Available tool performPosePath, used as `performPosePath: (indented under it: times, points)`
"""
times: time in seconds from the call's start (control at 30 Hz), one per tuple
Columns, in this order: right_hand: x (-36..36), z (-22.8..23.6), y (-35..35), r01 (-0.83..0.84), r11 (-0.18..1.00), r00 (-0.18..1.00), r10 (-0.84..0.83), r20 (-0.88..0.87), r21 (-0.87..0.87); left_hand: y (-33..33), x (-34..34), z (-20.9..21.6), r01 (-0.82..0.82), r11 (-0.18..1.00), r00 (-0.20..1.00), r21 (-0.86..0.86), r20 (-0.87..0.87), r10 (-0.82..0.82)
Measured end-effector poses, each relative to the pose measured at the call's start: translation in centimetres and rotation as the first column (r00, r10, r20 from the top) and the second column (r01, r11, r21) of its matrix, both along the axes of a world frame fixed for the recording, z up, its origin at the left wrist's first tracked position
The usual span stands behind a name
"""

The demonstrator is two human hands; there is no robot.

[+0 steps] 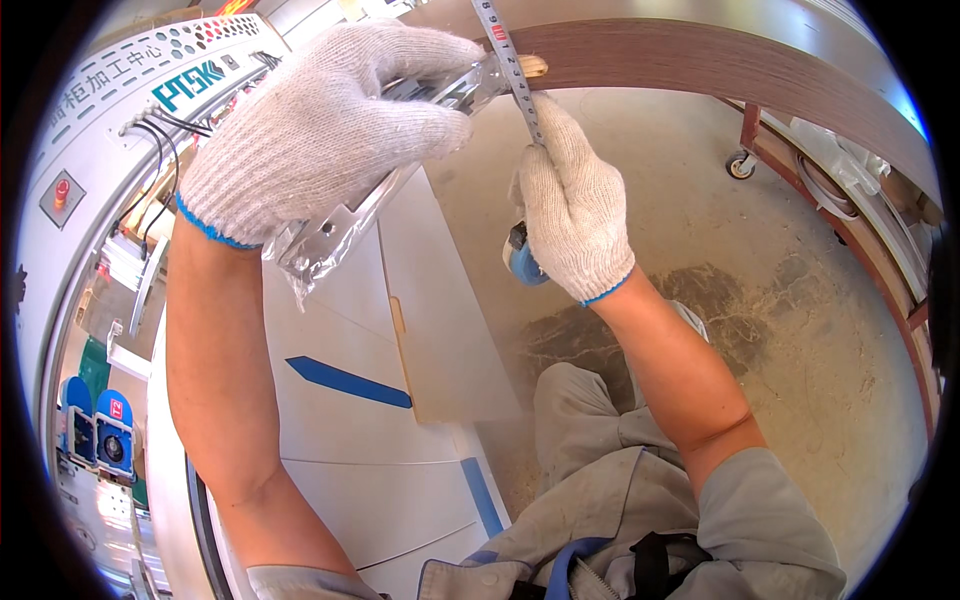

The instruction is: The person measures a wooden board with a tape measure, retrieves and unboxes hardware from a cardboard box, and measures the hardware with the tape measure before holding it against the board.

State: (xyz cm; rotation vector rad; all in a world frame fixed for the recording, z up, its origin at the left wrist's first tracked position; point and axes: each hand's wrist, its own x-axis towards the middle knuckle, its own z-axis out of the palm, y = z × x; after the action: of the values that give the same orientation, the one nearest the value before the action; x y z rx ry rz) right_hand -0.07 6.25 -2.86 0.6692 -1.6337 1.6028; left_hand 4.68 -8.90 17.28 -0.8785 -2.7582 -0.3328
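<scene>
My left hand (310, 130), in a white knit glove with a blue cuff, is closed around a metal drawer slide (362, 208) partly wrapped in clear plastic. The slide's upper end reaches the edge of a brown wood-grain board (640, 55). In a matching glove, my right hand (575, 205) pinches the blade of a tape measure (513, 75) just below that edge. The blade runs up past the board edge and out of view. Below my right palm shows the blue tape case (526, 262), mostly hidden by the glove.
A white machine panel (100, 120) with a red stop button (62, 194) and black cables stands at the left. White panels (330, 420) with blue strips (348, 382) lie below my left arm. On the right, a reddish wheeled rack (850, 225) stands on the concrete floor (810, 330).
</scene>
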Motion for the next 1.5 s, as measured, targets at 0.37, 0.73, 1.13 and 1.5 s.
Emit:
performPosePath:
  times: [0.37,0.73,1.13,1.5]
  points:
    - [0.07,0.21,0.20,0.050,0.997,0.999,-0.051,0.011,0.061,0.15,-0.04,0.08,-0.005,1.000,1.000,-0.021,-0.012,0.005]
    - [-0.73,-0.47,0.06,0.106,0.992,0.993,-0.102,-0.060,0.063,0.27,-0.01,0.07,0.000,1.000,1.000,-0.015,0.001,0.000]
    - [-0.41,-0.20,-0.20,0.044,0.999,0.999,-0.044,-0.011,0.008,-0.04,-0.09,-0.05,0.000,1.000,1.000,0.020,0.001,0.000]
    - [-0.48,-0.20,-0.38,0.014,0.999,1.000,-0.014,0.006,-0.028,0.66,-0.01,-0.25,-0.008,1.000,0.998,0.013,-0.060,0.009]
